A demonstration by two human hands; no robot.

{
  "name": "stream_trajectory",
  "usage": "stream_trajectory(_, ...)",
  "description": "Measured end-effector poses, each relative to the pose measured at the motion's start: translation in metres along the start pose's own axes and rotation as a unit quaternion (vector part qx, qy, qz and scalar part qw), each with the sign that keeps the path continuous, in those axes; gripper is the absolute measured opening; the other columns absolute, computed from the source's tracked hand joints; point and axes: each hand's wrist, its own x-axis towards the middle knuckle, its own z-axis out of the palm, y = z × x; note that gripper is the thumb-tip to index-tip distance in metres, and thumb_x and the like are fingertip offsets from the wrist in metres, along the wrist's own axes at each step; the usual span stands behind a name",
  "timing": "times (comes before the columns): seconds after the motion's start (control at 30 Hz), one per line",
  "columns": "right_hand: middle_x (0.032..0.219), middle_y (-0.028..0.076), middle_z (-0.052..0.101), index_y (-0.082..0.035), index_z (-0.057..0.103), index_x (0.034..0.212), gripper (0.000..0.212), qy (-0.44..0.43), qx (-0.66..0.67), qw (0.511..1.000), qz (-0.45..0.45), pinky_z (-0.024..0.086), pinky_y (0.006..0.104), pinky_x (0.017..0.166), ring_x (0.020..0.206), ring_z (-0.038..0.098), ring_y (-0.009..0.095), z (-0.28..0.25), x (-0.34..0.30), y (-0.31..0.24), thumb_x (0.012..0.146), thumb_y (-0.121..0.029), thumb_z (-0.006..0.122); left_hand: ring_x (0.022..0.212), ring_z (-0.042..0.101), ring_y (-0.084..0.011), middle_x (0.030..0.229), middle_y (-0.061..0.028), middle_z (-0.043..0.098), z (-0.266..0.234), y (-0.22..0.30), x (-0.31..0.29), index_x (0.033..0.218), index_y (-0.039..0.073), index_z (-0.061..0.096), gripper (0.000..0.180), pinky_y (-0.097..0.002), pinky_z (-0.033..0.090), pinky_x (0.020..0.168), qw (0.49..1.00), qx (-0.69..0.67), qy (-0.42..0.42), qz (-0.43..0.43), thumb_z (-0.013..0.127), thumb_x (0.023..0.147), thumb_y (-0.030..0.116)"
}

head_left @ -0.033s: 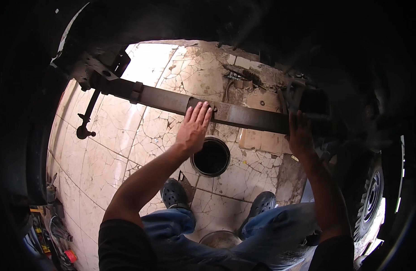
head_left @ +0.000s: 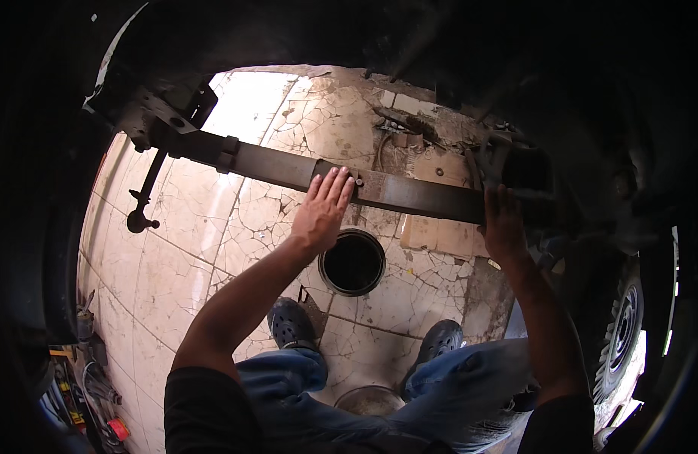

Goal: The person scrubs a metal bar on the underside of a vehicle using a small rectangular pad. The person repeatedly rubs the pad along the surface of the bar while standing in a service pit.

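A long dark leaf spring [head_left: 425,200] runs across in front of me, its left end higher in the view than its right. My left hand [head_left: 319,216] rests on it near the middle, fingers straight and lying flat beside a small bolt head [head_left: 359,182]. Farther right, my right hand [head_left: 504,231] touches the spring with fingers stretched up over its face; shadow darkens that hand, and its thumb is hard to make out. Around the left part of the spring sits a metal clip [head_left: 229,154]. Below the spring, on the floor, stands a round dark container [head_left: 352,291].
A rod with a ball joint [head_left: 139,220] hangs at the left. Dark vehicle bodywork [head_left: 303,34] spans the top. A wheel [head_left: 625,333] stands at right, tools [head_left: 76,397] lie at lower left, and cardboard [head_left: 428,236] covers part of the cracked tile floor [head_left: 175,272].
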Motion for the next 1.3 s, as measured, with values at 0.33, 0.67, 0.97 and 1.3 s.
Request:
stream_trajectory(0.33, 0.155, 0.029, 0.026, -0.004, 0.017, 0.154, 0.095, -0.05, 0.004, 0.998, 0.024, 0.024, 0.0531, 0.118, 0.145, 0.026, 0.043, -0.004, 0.006, 0.004, 0.083, -0.028, 0.075, 0.152, 0.012, -0.0326, 0.162, -0.0207, 0.016, -0.01, -0.001, 0.019, 0.153, -0.004, 0.019, 0.082, -0.0456, 0.008, 0.124, 1.0, -0.023, -0.013, 0.008, 0.051, 0.079, 0.009)
stream_trajectory(0.67, 0.153, 0.03, 0.028, -0.002, 0.02, 0.153, 0.093, -0.026, -0.004, 1.0, 0.014, 0.024, 0.0535, 0.118, 0.144, 0.028, 0.043, -0.002, 0.005, 0.004, 0.082, -0.026, 0.075, 0.152, 0.013, -0.0267, 0.164, -0.013, 0.015, -0.026, -0.009, 0.019, 0.155, 0.001, 0.019, 0.079, -0.0467, 0.008, 0.124, 0.998, -0.032, -0.061, 0.009, 0.048, 0.083, 0.012)
stream_trajectory(0.97, 0.152, 0.031, 0.029, -0.002, 0.021, 0.153, 0.094, -0.023, 0.002, 1.0, 0.009, 0.025, 0.0538, 0.117, 0.143, 0.029, 0.044, -0.007, 0.004, 0.003, 0.081, -0.025, 0.076, 0.153, 0.012, -0.0261, 0.164, -0.013, 0.015, -0.026, -0.007, 0.011, 0.156, 0.002, 0.019, 0.08, -0.0483, 0.007, 0.123, 0.997, -0.023, -0.056, -0.048, 0.049, 0.082, 0.013)
stream_trajectory(1.3, 0.151, 0.031, 0.03, -0.001, 0.019, 0.152, 0.095, -0.025, 0.011, 1.0, 0.007, 0.025, 0.0534, 0.117, 0.142, 0.03, 0.045, -0.007, 0.005, 0.003, 0.08, -0.023, 0.077, 0.152, 0.014, -0.0264, 0.163, -0.0133, 0.018, -0.01, -0.021, 0.011, 0.155, 0.001, 0.021, 0.078, -0.0483, 0.009, 0.123, 0.996, -0.003, -0.008, -0.088, 0.05, 0.083, 0.011)
